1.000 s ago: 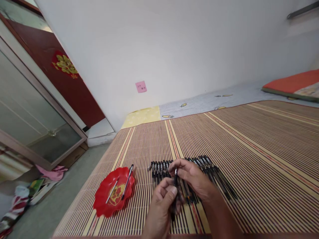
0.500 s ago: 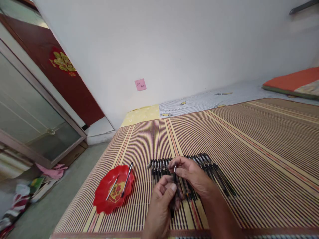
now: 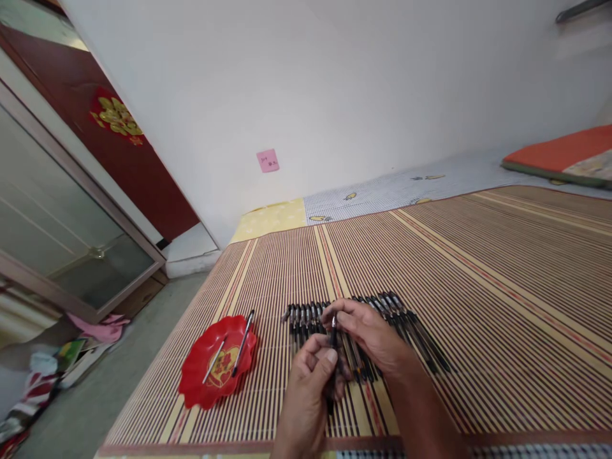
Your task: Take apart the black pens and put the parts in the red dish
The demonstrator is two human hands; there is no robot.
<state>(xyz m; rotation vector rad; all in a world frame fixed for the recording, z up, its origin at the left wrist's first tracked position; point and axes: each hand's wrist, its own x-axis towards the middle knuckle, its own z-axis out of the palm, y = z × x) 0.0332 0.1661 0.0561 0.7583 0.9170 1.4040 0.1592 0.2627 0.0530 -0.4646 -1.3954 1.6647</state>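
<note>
My left hand (image 3: 310,376) is closed around the body of a black pen (image 3: 333,341), its lower end sticking out beneath my fingers. The thumb and fingers of my right hand (image 3: 368,331) pinch the upper end of that same pen, where a small silvery part shows. Behind and below both hands lies a row of black pens (image 3: 414,335) side by side, partly hidden by my hands. To the left, a red scalloped plate (image 3: 189,373) bears a pen with a dark cap (image 3: 245,343) and a thin white stick (image 3: 213,361), perhaps a refill.
The pens and plate rest on a striped mat (image 3: 430,255) over a bed. A folded orange pad (image 3: 559,152) lies at the far right. A pink note (image 3: 267,160) is stuck on the white wall. Cloths and other items (image 3: 48,376) lie on the floor at left.
My right fingers have shifted slightly at the pen's upper end, and the pen stands a little more in sight. The plate and the row of pens have not moved.
</note>
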